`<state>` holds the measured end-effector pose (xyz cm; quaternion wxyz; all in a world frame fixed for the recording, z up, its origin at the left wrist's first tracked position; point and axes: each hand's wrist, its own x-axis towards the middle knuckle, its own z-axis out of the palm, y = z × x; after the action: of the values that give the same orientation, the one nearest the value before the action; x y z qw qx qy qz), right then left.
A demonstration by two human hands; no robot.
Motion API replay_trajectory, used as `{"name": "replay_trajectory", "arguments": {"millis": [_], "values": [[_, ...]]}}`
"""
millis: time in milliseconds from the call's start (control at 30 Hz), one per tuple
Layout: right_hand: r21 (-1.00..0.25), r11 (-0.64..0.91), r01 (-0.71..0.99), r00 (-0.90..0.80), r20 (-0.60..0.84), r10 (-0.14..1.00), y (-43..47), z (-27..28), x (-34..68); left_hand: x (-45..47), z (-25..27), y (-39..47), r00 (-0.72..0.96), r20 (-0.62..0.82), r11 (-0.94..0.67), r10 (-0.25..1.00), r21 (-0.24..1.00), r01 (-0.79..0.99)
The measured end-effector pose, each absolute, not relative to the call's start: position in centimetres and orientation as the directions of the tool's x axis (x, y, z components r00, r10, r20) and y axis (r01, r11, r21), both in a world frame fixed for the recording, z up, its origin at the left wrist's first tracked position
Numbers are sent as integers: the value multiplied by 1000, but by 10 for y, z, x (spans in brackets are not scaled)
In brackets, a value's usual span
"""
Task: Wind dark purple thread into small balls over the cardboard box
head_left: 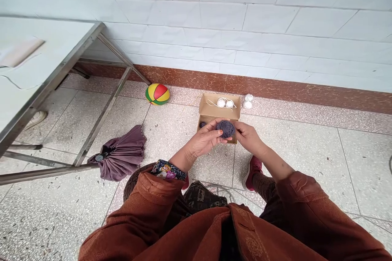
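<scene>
Yarn, dark purple, sits in the left hand above the open box on the floor. That hand is half closed — fingers behind, thumb in front, presumably to stop the yarn slipping. The right hand is nearly closed, fingertips at the yarn's right side; whether it grips anything cannot be told. Both forearms reach forward, angled inward to meet at the yarn.

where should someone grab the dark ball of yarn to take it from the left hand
Probably around the bare top of the dark ball of yarn, coming from above: it is round, the left hand cups it from its left side, and the right hand is at its right edge, leaving the top freest.
</scene>
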<state>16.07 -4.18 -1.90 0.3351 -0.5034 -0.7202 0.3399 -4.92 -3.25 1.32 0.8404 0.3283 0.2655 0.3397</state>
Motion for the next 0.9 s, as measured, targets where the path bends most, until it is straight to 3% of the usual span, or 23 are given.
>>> {"name": "replay_trajectory", "arguments": {"millis": [133,300,400,500,700,800,900], "values": [[-770,365,523,-382,171,908,-49,-17,157,-49,8,-27,488,-316,523,814,764,-377],[-774,485,407,-536,228,813,-53,0,155,-47,-3,-22,332,-311,359,891,929,-91],[-799,475,369,-471,280,836,-49,8,160,-45,-8,-22,324,-267,265,907,963,53],[-788,454,416,-354,320,879,-44,7,169,-45,-9,-24,429,-280,260,859,960,107],[-809,382,447,-236,305,923,-38,-7,172,-45,1,-30,741,-177,399,648,908,-132],[-840,332,429,-233,253,939,-39,-11,166,-47,8,-32,748,-109,447,655,854,-267],[-839,309,449,-276,199,940,-40,-14,163,-50,12,-31,682,-129,462,719,823,-331]]}}
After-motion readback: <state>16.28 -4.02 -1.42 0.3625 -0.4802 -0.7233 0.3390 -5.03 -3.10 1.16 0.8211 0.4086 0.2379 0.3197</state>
